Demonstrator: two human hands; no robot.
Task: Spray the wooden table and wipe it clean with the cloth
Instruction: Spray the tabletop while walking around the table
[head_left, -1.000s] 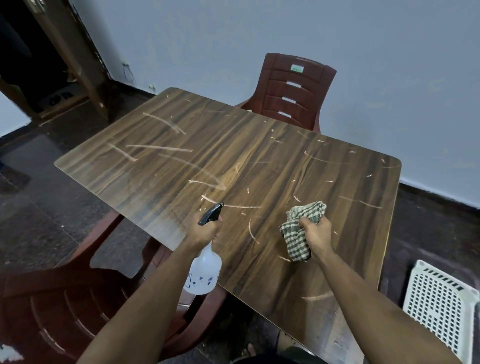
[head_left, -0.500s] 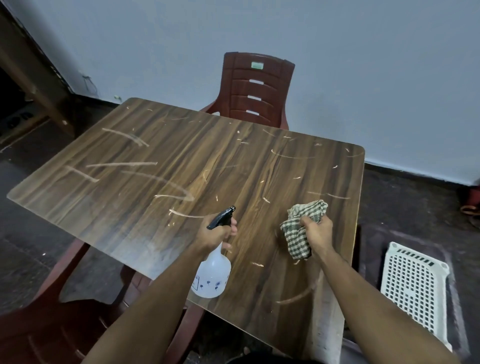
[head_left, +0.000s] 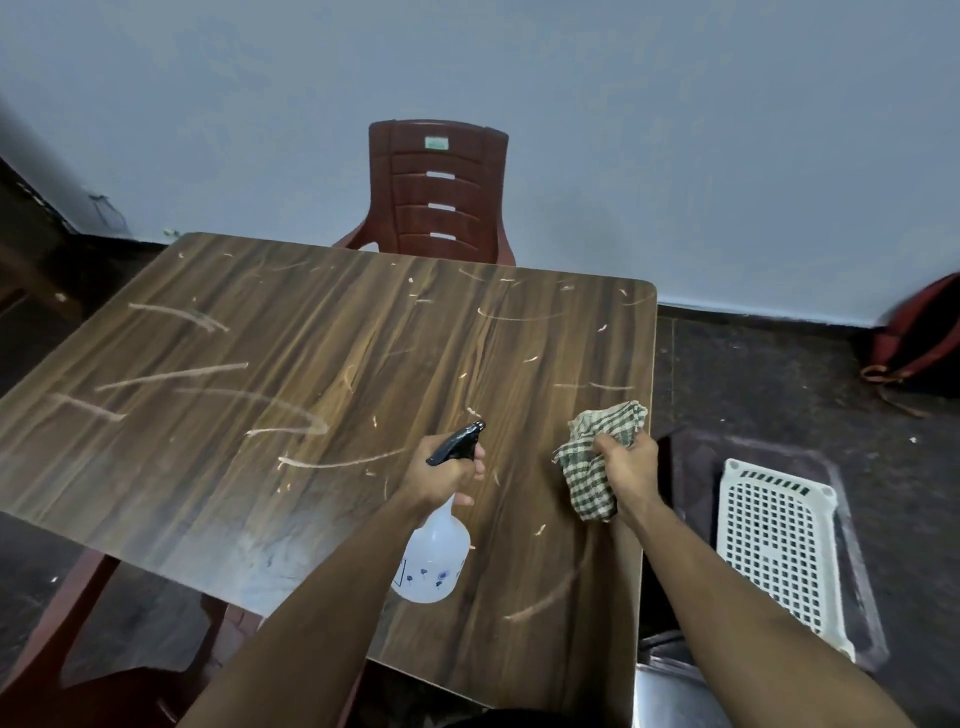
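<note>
Head view, looking down on a wooden table (head_left: 322, 364) filling the middle and left of the frame, its dark grain streaked with pale smears and flecks. Lower centre: left hand (head_left: 441, 467) wrapped round the neck of a spray bottle (head_left: 434, 556), fingers curled at the black trigger head, nozzle aimed toward the upper right of the frame; translucent white body hanging below the hand, above the tabletop, small blue flower prints near its base. Whether the bottle touches the wood: cannot tell. Right of centre: right hand (head_left: 626, 467) clenched on a bunched green-and-cream checked cloth (head_left: 597, 457), close to the table's right edge, the cloth spilling out above and below the fist. Whether the cloth rests on the surface or is held just over it: cannot tell. Hands well apart, each forearm reaching in from the bottom of the frame. Upper centre: reddish-brown plastic chair (head_left: 439, 192) at the far edge of the table, against a pale blue-grey wall. Lower right: white perforated basket (head_left: 779, 545) on the dark floor beside the table. Right edge: red bag (head_left: 919, 343) by the wall. Lower left: part of another reddish-brown chair (head_left: 78, 649) under the table's near corner.
</note>
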